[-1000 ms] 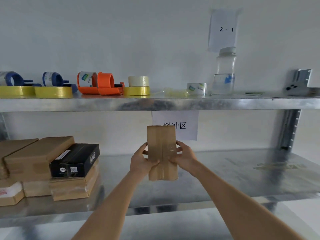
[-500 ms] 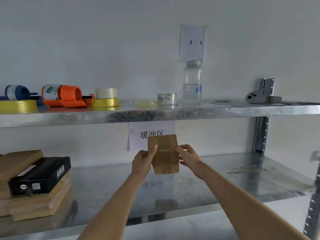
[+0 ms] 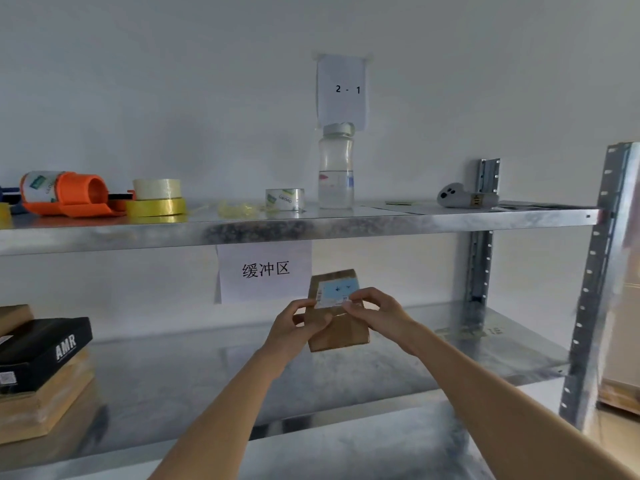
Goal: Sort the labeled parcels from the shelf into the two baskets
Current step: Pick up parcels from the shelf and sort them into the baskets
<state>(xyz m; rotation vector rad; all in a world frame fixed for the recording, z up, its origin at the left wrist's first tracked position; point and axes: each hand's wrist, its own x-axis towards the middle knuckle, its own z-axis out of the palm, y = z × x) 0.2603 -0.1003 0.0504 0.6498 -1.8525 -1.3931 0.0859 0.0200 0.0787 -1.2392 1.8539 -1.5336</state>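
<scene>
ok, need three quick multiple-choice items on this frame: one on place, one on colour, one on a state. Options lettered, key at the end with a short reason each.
1. Where does the clear bottle stand?
A. On the upper shelf, below the "2 - 1" sheet
B. On the lower shelf, beside the black box
C. In the person's hand

2. What colour is the label on the held parcel?
A. Orange
B. Light blue
C. Green

3. How is the parcel held?
A. It lies flat on the shelf, untouched
B. One hand alone holds it
C. The left hand and the right hand both grip it

Key: 1 A, the bottle stands on the upper shelf under that sheet. 2 B, the label facing the camera is pale blue. 3 C, fingers of both hands curl round the parcel, off the shelf.
</scene>
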